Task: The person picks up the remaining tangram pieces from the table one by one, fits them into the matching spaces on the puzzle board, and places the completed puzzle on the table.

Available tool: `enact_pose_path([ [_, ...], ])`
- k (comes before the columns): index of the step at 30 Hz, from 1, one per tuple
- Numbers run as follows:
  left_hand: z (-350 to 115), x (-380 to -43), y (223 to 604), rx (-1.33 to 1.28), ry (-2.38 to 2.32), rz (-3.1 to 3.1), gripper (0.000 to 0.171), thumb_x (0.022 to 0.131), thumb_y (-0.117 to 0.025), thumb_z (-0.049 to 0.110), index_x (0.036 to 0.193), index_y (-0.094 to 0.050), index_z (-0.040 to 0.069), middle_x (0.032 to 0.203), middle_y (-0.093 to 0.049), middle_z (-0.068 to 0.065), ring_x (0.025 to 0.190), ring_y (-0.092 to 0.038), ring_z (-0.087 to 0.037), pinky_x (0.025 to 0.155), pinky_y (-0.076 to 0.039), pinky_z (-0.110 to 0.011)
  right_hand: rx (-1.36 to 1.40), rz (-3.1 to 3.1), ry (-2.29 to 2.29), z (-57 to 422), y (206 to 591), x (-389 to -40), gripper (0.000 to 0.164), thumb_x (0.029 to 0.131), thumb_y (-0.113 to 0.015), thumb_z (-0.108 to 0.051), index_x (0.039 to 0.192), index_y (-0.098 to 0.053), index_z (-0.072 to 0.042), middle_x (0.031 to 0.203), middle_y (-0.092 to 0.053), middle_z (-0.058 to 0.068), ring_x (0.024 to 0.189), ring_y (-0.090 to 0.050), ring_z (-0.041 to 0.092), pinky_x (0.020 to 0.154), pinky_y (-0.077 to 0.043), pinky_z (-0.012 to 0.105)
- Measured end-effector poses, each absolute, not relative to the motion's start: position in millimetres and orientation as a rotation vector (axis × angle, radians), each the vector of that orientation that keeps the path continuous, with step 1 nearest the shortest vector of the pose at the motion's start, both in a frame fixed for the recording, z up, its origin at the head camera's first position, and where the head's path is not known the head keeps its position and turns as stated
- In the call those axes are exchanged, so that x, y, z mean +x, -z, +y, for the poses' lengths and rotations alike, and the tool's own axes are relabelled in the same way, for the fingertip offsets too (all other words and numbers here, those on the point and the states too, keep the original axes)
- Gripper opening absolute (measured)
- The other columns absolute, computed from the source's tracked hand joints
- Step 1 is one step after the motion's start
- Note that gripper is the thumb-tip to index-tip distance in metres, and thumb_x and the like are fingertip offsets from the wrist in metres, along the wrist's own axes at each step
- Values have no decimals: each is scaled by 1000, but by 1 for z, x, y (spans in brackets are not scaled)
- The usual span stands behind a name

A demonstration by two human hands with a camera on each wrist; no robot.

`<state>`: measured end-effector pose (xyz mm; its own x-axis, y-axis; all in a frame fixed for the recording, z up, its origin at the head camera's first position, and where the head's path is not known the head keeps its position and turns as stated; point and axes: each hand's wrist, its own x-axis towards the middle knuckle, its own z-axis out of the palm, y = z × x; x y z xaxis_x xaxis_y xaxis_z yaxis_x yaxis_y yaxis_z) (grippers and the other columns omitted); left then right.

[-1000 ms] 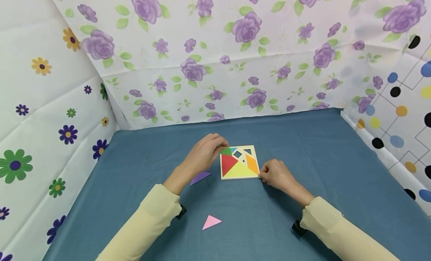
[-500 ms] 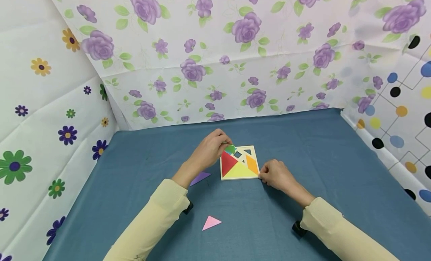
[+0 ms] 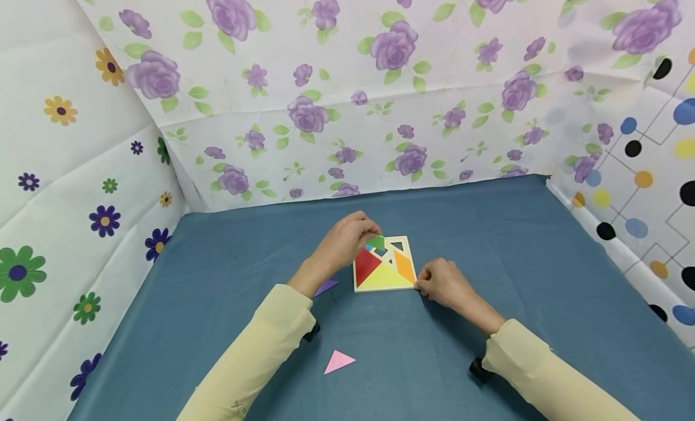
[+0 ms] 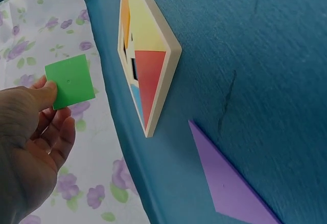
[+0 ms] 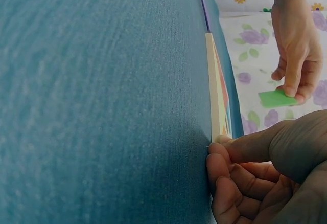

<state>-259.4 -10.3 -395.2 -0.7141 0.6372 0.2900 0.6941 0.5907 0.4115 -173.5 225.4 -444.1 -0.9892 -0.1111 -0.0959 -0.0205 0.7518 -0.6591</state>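
Fingers (image 4: 67,132) of the left hand (image 3: 344,245): thumb and fingertips drawn together on one green square (image 4: 71,83), the lower fingers loosely bent beneath it. Square held up above the board, apart from it.

Right hand (image 3: 446,281): thumb and index finger (image 5: 218,163) pinched at the near right corner of the board, other fingers curled in; no loose piece seen in this hand.

Board (image 4: 162,91): one, pale, square, raised rim; flat on the blue cloth (image 3: 423,360) in front of the person, between the two hands.

Lying in the board: one large red triangle (image 3: 366,266); one large yellow triangle (image 3: 387,279); one orange parallelogram (image 3: 403,264); one blue piece (image 4: 136,98), its full outline hidden from where I stand.

Out of the board: the green square, in hand; one purple triangle (image 4: 225,185), on the cloth to the left of the board, partly behind the left wrist (image 3: 305,276) as seen from the head; one pink triangle (image 3: 339,362), on the cloth nearer the person, well apart from the board.

State of the work, in my judgement: a part-filled puzzle, four pieces in, three out. Toward the far side, dark openings (image 3: 397,246) show in the board. Whether pieces are going in or coming out, I cannot tell; filled or emptied, it looks unfinished either way.
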Motion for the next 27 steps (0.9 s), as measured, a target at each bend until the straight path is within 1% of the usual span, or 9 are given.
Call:
enact_pose_path([
  [10,-3,-268,402,-1117,766,-2760,16,101,-67,11,111,-80,10,104,-69,-3,97,-63,-19,90,-54,-31,-122,2834,1053,225,445,-174,15,94,-73,-4,79,-77,-5,64,-64,2,53,-58,15,50,-49,30],
  [18,3,-272,407,-1116,738,-2803,16,100,-69,9,112,-80,10,106,-70,-4,98,-63,-19,92,-54,-33,-96,2828,1038,224,445,-174,15,94,-74,-4,80,-77,-5,64,-65,2,53,-58,15,50,-49,29],
  [27,9,-278,411,-1093,637,-2876,18,102,-67,10,114,-80,13,105,-69,-2,98,-61,-18,91,-54,-32,-97,2838,1021,224,446,-175,14,94,-74,-5,80,-77,-5,64,-65,1,54,-58,15,50,-49,29],
])
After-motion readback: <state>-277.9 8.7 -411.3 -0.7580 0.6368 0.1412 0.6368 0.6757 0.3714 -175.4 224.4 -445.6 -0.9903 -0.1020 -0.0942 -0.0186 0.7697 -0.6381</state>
